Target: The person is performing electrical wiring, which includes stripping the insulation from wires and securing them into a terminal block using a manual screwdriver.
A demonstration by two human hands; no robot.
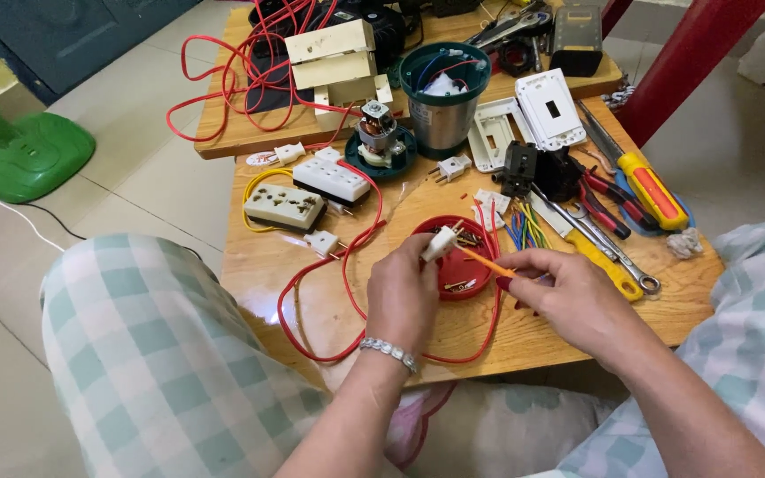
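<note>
A low wooden desk (542, 341) carries scattered electrical parts. Near its left edge lie two white socket strips (307, 193), with a yellow wire (252, 190) looping around the nearer one. Behind them stand a small motor (377, 137) on a dark green base and a steel cup with a green rim (444, 97) holding wires. White switch plates (529, 119) lie to the right of the cup. Further right lie a yellow-handled screwdriver (648, 188), red-handled pliers (608, 199) and a wrench (599, 241). A bundle of coloured wires (524, 228) lies beside the wrench. On the tiled floor (135, 177), well apart at left, stands a green fan base (33, 155).
</note>
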